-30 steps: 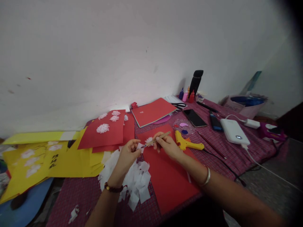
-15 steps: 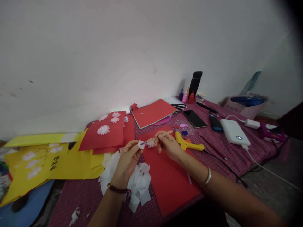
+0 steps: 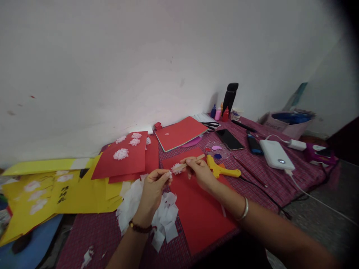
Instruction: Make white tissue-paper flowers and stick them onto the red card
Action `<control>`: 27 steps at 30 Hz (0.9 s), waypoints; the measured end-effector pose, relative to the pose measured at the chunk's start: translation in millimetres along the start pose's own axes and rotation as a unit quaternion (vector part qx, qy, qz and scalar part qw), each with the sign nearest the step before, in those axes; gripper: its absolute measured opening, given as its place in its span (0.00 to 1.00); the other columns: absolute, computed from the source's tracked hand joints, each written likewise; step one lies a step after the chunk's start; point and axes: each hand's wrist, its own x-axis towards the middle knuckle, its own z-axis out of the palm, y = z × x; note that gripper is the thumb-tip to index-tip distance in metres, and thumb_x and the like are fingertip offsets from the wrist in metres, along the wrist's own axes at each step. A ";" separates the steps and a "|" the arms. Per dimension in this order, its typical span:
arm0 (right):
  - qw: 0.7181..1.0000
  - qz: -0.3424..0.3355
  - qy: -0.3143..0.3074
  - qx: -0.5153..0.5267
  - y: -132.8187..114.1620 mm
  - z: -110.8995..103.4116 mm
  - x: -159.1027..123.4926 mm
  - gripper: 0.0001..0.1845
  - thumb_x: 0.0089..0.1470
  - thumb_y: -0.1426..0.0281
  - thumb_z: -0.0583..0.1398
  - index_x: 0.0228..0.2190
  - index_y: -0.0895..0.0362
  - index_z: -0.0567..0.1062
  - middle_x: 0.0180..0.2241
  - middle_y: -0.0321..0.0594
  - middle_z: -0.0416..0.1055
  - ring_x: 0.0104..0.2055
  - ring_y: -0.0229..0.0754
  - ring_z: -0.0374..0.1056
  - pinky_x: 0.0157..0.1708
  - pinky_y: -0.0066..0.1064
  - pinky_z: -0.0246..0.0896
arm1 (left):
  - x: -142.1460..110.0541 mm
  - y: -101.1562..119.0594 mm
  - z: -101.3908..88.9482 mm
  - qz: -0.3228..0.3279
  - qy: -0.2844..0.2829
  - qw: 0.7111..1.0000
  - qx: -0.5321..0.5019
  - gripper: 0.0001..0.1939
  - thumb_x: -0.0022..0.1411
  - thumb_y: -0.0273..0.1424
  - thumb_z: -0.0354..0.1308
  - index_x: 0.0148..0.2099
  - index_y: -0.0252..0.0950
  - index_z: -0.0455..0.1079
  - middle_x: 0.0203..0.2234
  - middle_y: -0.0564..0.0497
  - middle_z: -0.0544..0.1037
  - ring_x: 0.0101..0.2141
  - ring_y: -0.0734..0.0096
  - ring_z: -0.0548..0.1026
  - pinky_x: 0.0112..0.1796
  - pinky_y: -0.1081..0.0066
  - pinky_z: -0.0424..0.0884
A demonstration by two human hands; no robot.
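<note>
My left hand [image 3: 153,186] is closed, thumb and fingers pinched on a small white paper piece [image 3: 170,173], mostly hidden by the fingertips. In my right hand [image 3: 200,172] is a pale wooden stick [image 3: 200,157], slanting down to the left toward that pinch; its tip is hidden. Between the hands lies a white fringed paper flower [image 3: 176,169] on a red sheet [image 3: 202,216]. Many loose white paper pieces [image 3: 166,220] are heaped under and beside my left wrist.
Red sheets with white flowers [image 3: 117,166] and yellow sheets [image 3: 84,194] lie left. A yellow glue gun [image 3: 223,171] with a cord rests right of my hand. Behind are scissors [image 3: 211,124], a paint palette [image 3: 217,149], a phone [image 3: 229,139]; a white power bank [image 3: 277,154] sits right.
My left fingers have closed round the white paper piece at the stick's tip, covering both. The flower shows more fully. The whole view has shifted slightly.
</note>
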 end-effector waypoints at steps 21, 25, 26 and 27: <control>0.991 0.044 -0.075 0.105 -8.8 -4.9 -1.6 0.04 0.47 0.70 0.60 0.29 0.57 0.72 0.16 0.29 0.64 0.13 0.28 0.55 0.15 0.21 0.53 | -8.1 5.5 4.6 0.059 -0.013 0.980 0.187 0.06 0.52 0.31 0.59 0.27 0.34 0.67 0.15 0.58 0.68 0.16 0.81 0.64 0.18 0.80 0.59; 0.998 0.007 -0.059 0.034 -9.6 -5.5 1.2 0.09 0.48 0.65 0.61 0.29 0.59 0.75 0.21 0.33 0.69 0.15 0.29 0.59 0.15 0.22 0.54 | -4.9 8.5 -0.4 -0.029 -0.022 0.998 0.049 0.08 0.52 0.31 0.60 0.27 0.33 0.65 0.16 0.58 0.70 0.16 0.83 0.64 0.17 0.82 0.58; 0.999 0.000 -0.047 0.014 -9.0 -5.0 1.6 0.10 0.48 0.65 0.61 0.29 0.59 0.75 0.21 0.34 0.70 0.15 0.29 0.59 0.15 0.22 0.54 | -4.5 8.6 -0.9 -0.041 -0.024 0.999 0.027 0.08 0.52 0.31 0.60 0.27 0.33 0.65 0.17 0.57 0.71 0.17 0.83 0.66 0.18 0.82 0.59; 0.999 -0.003 -0.039 0.001 -8.1 -4.2 1.8 0.10 0.48 0.64 0.61 0.28 0.59 0.76 0.21 0.35 0.70 0.16 0.29 0.59 0.15 0.21 0.54 | -4.3 8.4 -0.9 -0.048 -0.027 0.998 0.011 0.08 0.52 0.31 0.61 0.28 0.33 0.66 0.18 0.56 0.72 0.18 0.83 0.67 0.19 0.82 0.60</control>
